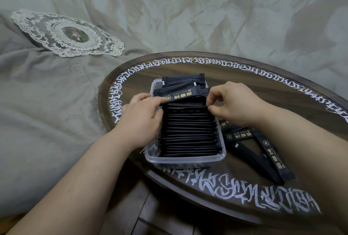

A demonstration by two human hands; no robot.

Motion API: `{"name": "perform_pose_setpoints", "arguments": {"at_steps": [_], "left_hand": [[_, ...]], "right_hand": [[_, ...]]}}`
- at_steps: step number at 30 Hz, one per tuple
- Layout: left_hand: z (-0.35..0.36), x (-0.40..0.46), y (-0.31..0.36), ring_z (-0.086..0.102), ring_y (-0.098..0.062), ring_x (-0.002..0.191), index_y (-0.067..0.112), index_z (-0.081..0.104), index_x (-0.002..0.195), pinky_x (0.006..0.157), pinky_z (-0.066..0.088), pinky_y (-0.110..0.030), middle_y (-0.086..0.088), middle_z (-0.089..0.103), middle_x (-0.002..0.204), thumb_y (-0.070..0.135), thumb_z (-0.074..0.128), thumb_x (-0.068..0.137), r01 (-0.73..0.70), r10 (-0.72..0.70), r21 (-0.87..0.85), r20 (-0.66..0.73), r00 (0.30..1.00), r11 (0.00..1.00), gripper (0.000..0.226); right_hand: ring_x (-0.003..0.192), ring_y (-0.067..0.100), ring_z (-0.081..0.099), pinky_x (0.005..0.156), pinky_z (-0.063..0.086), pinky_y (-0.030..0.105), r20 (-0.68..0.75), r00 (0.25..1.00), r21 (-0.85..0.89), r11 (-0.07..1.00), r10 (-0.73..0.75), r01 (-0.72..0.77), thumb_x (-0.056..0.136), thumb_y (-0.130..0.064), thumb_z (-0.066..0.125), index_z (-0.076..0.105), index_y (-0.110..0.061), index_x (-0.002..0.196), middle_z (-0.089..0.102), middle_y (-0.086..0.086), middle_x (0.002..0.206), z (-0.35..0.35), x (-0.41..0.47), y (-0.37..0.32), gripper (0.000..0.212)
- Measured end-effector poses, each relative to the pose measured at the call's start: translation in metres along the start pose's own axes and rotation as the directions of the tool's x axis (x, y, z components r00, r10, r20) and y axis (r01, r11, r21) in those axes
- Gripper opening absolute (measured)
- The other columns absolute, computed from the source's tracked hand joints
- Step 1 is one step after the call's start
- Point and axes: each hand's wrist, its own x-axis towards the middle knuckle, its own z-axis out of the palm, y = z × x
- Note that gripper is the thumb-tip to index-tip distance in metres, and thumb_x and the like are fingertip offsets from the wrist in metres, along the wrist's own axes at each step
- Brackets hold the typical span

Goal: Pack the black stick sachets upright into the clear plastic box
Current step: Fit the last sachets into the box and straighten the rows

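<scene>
**Head view: both hands squaring up the sachet row in the box**

Head camera gives me the whole job at once. The clear plastic box (185,159) sits on the round dark table (244,187), and most of it is filled with a packed row of black sachets (188,131) standing on edge. My left hand (140,119) lies against the left side of the row, fingers fairly straight, fingertips reaching over the top of the row's far end; I judge it is there as a brace so the pack does not fan outward. My right hand (231,102) pinches the top edge of the far sachets between thumb and curled fingers, probably to pull them straight and make room.

Just beyond both sets of fingertips, several loose sachets (183,88) lie flat and slanted across the box's far end, one showing "BLACK COFFEE"; these still need standing up. More spare sachets (263,151) lie on the table under and beside my right wrist, outside the box.

A lace doily (69,34) rests on the grey fabric, well away from my left hand.
</scene>
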Motion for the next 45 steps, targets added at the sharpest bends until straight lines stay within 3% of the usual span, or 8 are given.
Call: {"name": "perform_pose_setpoints", "arguments": {"at_steps": [5, 10, 14, 18, 24, 29, 36, 45], "left_hand": [[-0.003, -0.001, 0.005, 0.016, -0.011, 0.141, 0.036, 0.046, 0.138, 0.114, 0.022, -0.046, 0.004, 0.044, 0.142, 0.017, 0.038, 0.1, 0.013, -0.012, -0.014, 0.066, 0.998, 1.0, 0.043], [-0.004, -0.002, 0.009, 0.013, -0.012, 0.143, 0.035, 0.044, 0.14, 0.116, 0.02, -0.044, 0.002, 0.039, 0.146, 0.01, 0.038, 0.098, 0.012, -0.011, -0.014, 0.076, 0.997, 1.0, 0.049], [0.001, 0.002, 0.002, 0.017, -0.016, 0.143, 0.044, 0.049, 0.132, 0.115, 0.025, -0.041, 0.0, 0.037, 0.147, 0.016, 0.042, 0.097, 0.06, -0.058, -0.03, 0.052, 0.997, 0.998, 0.046], [0.003, 0.004, -0.004, 0.019, -0.017, 0.142, 0.045, 0.054, 0.129, 0.115, 0.024, -0.045, 0.002, 0.047, 0.143, 0.017, 0.042, 0.095, 0.032, -0.03, -0.021, 0.059, 0.998, 0.999, 0.046], [0.0, -0.001, 0.0, 0.016, -0.01, 0.141, 0.038, 0.055, 0.131, 0.116, 0.012, -0.052, 0.017, 0.052, 0.134, 0.036, 0.026, 0.091, -0.03, 0.032, -0.023, 0.07, 0.997, 0.999, 0.05], [0.0, 0.003, 0.0, 0.023, -0.012, 0.139, 0.038, 0.061, 0.123, 0.114, 0.02, -0.048, 0.024, 0.052, 0.101, 0.029, 0.043, 0.1, -0.012, 0.012, -0.04, -0.004, 1.0, 0.999, 0.031], [-0.005, 0.003, 0.001, 0.029, -0.008, 0.133, 0.039, 0.067, 0.113, 0.112, 0.025, -0.044, 0.034, 0.037, 0.084, 0.031, 0.052, 0.096, -0.013, 0.013, 0.004, -0.01, 1.0, 1.0, 0.024], [-0.001, 0.005, 0.001, 0.018, -0.008, 0.141, 0.04, 0.062, 0.12, 0.116, 0.021, -0.042, 0.0, 0.048, 0.136, 0.012, 0.043, 0.098, 0.005, -0.005, -0.048, 0.002, 1.0, 0.999, 0.04]], "right_hand": [[0.094, 0.009, 0.043, 0.073, 0.031, 0.023, 0.126, 0.991, -0.05, 0.998, -0.041, 0.047, 0.089, -0.027, 0.062, 0.061, -0.028, 0.116, 0.064, -0.015, 0.097, 0.008, 0.01, 0.0, 0.027], [0.106, 0.017, 0.042, 0.09, 0.042, 0.032, 0.114, 0.992, -0.114, 0.991, -0.059, 0.073, 0.092, -0.03, 0.057, 0.06, -0.03, 0.122, 0.062, -0.009, 0.116, 0.016, 0.014, 0.0, 0.031], [0.106, 0.018, 0.045, 0.078, 0.036, 0.026, 0.055, 0.996, -0.121, 0.989, -0.076, 0.082, 0.093, -0.029, 0.055, 0.062, -0.031, 0.12, 0.065, -0.013, 0.102, 0.018, 0.011, 0.0, 0.028], [0.103, 0.012, 0.041, 0.073, 0.027, 0.021, 0.083, 0.994, -0.054, 0.996, -0.069, 0.074, 0.091, -0.027, 0.057, 0.064, -0.032, 0.119, 0.045, -0.024, 0.072, 0.012, 0.005, 0.002, 0.029], [0.106, 0.012, 0.039, 0.083, 0.034, 0.023, 0.105, 0.994, 0.113, 0.993, -0.028, 0.016, 0.094, -0.034, 0.052, 0.063, -0.033, 0.119, 0.048, -0.02, 0.073, 0.009, 0.0, 0.003, 0.027], [0.106, 0.014, 0.039, 0.085, 0.033, 0.024, 0.099, 0.991, 0.063, 0.994, -0.093, 0.087, 0.095, -0.034, 0.051, 0.063, -0.031, 0.119, 0.043, -0.029, 0.074, 0.016, 0.0, 0.005, 0.027], [0.106, 0.01, 0.038, 0.08, 0.033, 0.023, 0.079, 0.993, 0.06, 0.995, -0.09, 0.085, 0.096, -0.031, 0.05, 0.064, -0.033, 0.116, 0.05, -0.021, 0.075, 0.016, 0.002, 0.007, 0.024], [0.102, 0.014, 0.036, 0.085, 0.035, 0.026, 0.008, 0.997, 0.007, 0.997, -0.075, 0.074, 0.096, -0.029, 0.048, 0.065, -0.029, 0.113, 0.06, -0.012, 0.093, 0.019, 0.0, 0.008, 0.024]]}}
